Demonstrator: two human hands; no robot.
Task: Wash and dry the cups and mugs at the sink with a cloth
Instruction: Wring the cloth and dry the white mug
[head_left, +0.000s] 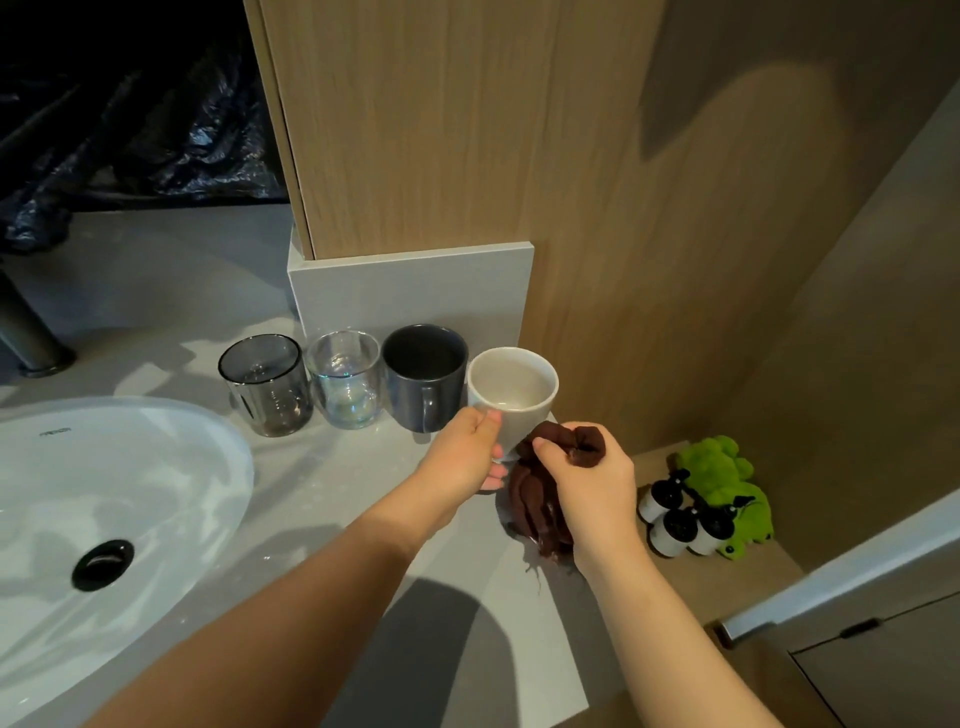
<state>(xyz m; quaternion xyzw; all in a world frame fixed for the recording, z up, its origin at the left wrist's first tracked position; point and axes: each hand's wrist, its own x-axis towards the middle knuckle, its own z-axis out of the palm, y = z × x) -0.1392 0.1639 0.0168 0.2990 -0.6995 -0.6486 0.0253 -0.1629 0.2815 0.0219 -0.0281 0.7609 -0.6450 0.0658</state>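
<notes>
Head view.

4 vessels stand in a row on the grey tabletop, against the low grey upstand at the foot of the wooden panel. From left to right:

- smoky glass, upright
- clear glass, upright, just beside the smoky glass
- dark grey mug, upright, handle facing the camera
- white cup, mouth up, at the right end of the row, near the right edge of the tabletop

The left hand grips the white cup: the thumb lies on the near wall below the rim and the fingers curl round the lower part. The base of the cup is hidden by the hand, so contact with the tabletop cannot be confirmed.

The right hand is closed round a bunched brown cloth. The top of the cloth protrudes above the fist, just beside the white cup. The rest hangs down, and its lower end touches the tabletop at the right edge.

The white sink is set into the tabletop at left, with a black drain in its bowl. The tap base stands behind it. Black plastic sheeting fills the upper left.

On a lower wooden shelf at right stand 3 dark pump bottles, with a green plush toy touching them from behind.
</notes>
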